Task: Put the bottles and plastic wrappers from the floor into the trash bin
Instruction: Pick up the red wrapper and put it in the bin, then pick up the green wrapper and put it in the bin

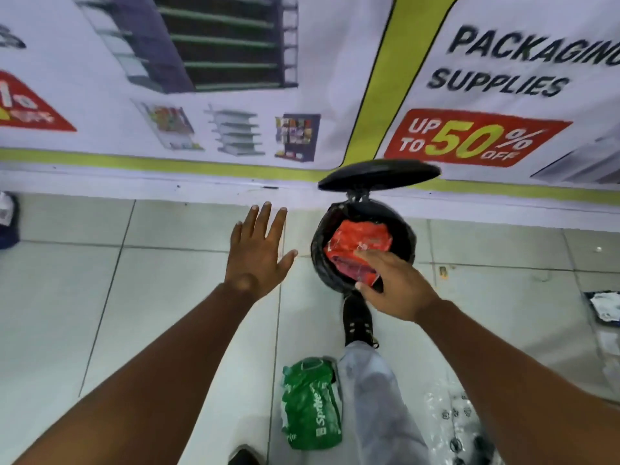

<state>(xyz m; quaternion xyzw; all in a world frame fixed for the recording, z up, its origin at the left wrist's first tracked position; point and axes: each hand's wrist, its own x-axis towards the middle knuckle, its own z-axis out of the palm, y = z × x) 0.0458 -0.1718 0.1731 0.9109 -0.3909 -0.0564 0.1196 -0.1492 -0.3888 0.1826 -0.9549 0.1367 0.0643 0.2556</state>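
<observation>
A small black pedal trash bin point(318, 250) stands on the tiled floor against the wall, its lid point(379, 174) raised. A red plastic wrapper point(355, 245) sits in the bin's mouth. My right hand point(392, 283) reaches over the near rim, fingers and thumb pinching the wrapper's near edge. My left hand point(258, 246) hovers left of the bin, fingers spread, holding nothing. A black shoe point(357, 322) presses at the bin's base. A green Sprite plastic wrapper point(310, 404) lies on the floor near my leg.
A clear plastic wrapper point(449, 417) lies at the lower right. A dark and white wrapper point(605, 307) lies at the right edge. Another object point(6, 219) sits at the far left edge. A printed banner point(235, 78) covers the wall behind.
</observation>
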